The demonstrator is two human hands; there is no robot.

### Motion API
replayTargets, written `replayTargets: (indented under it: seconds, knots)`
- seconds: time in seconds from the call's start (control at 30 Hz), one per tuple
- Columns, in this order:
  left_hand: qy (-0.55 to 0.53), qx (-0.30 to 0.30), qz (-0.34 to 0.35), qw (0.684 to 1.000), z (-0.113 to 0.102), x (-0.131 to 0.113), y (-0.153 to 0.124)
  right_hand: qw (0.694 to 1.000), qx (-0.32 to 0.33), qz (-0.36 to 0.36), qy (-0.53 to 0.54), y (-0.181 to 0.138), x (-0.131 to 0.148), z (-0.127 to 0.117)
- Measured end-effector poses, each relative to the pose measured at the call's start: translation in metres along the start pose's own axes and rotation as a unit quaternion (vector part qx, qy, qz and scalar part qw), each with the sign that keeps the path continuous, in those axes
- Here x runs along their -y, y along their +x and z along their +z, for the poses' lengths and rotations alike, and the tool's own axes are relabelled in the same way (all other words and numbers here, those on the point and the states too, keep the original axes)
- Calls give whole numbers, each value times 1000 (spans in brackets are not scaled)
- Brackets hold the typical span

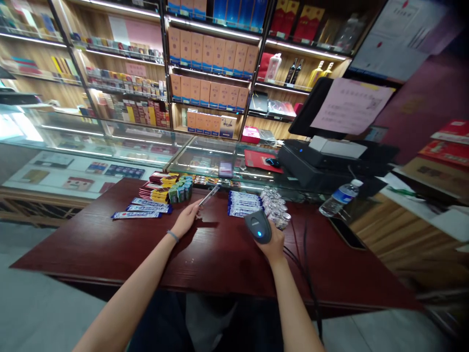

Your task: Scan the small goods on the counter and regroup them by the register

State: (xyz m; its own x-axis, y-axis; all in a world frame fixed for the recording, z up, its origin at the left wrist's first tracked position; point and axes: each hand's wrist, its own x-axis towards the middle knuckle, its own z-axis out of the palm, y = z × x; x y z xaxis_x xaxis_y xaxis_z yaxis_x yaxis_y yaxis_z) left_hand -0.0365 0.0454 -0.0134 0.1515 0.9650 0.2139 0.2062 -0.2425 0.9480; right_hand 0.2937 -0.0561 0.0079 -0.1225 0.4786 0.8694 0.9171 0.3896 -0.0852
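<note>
My left hand [187,217] pinches a thin flat packet [209,195] and holds it tilted above the dark red wooden table [110,244]. My right hand [273,239] is wrapped round a grey barcode scanner [258,226] whose blue light glows; its head points toward the packet. Blue and white packets [141,209] lie flat to the left of my left hand. A stack of the same blue and white packets [242,203] sits just beyond the scanner. Small clear bottles [275,208] stand close to my right hand.
Stacked red and yellow packets [159,188] and green rolls [181,189] sit at the table's far edge. A water bottle [340,197] lies at the right, near a black phone [347,233]. A till with a screen [322,161] stands behind, on glass counters [120,146]. Black cables [306,254] trail from the scanner.
</note>
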Motion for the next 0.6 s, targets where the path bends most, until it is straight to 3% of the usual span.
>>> replayTargets:
  seconds: [0.13,0.27,0.43,0.6]
  knots:
    - [127,25,144,981,14,-12,0,999,7,12,-37,-9,-24,-21]
    - [199,81,228,950,42,-27,5,998,-6,22,-56,-13,-40,-39]
    - [268,127,274,915,88,-36,18,998,-13,21,-60,-17,-51,-47]
    - [330,122,295,889,119,-37,25,997,-13,34,-69,-28,-58,-46]
